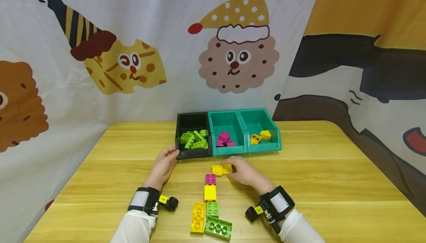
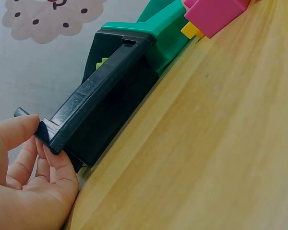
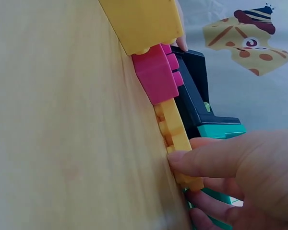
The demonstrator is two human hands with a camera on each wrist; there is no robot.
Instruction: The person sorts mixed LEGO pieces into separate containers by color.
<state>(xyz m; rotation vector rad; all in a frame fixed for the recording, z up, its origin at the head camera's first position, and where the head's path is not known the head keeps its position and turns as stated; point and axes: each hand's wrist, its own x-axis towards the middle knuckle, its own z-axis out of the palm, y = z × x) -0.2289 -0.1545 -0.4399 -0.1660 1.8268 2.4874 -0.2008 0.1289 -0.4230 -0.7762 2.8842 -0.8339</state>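
At the front left corner of the black bin (image 1: 194,155), my left hand (image 1: 163,167) pinches the edge, thumb on top and fingers beneath, as the left wrist view shows. My right hand (image 1: 245,171) holds a yellow building block (image 3: 176,129) low over the table, thumb on one side and fingers on the other. That block reaches toward a magenta block (image 1: 210,179), which is in line with a yellow block (image 1: 210,193) and a green block (image 1: 212,209). Beside these lie a long yellow block (image 1: 198,217) and a long green block (image 1: 217,228), hollow undersides up.
The black bin holds several green blocks (image 1: 196,140). Right of it, a teal bin (image 1: 229,150) has magenta blocks (image 1: 224,138) and another teal bin (image 1: 264,147) has yellow blocks (image 1: 265,135). A printed cloth (image 1: 149,102) hangs behind the wooden table (image 1: 332,176).
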